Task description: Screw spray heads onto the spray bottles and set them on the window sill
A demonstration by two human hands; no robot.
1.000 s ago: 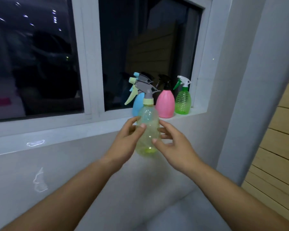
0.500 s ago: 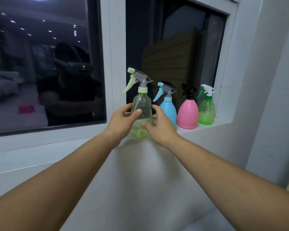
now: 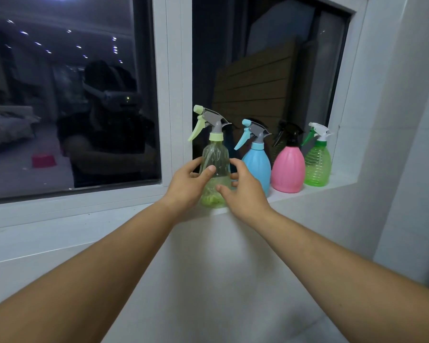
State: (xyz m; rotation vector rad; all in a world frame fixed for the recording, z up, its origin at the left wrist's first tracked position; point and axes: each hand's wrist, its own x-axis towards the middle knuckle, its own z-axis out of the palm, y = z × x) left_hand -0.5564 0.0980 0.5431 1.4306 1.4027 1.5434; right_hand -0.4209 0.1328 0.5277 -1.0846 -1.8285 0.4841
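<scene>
Hands, left (image 3: 186,186) and right (image 3: 243,191), grip 1 yellow bottle (image 3: 215,169) beside 3 other bottles on sill (image 3: 332,184).

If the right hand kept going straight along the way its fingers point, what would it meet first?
The right hand points up-left at the clear yellow-green bottle, which its fingertips appear to touch already. Beyond that is the left hand; depth is unclear.

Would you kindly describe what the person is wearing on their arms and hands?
Nothing shows: the left hand and right hand are bare, with no gloves, rings, watch or bracelets. Both forearms are uncovered right to the picture's edge, so no sleeves appear.
</scene>
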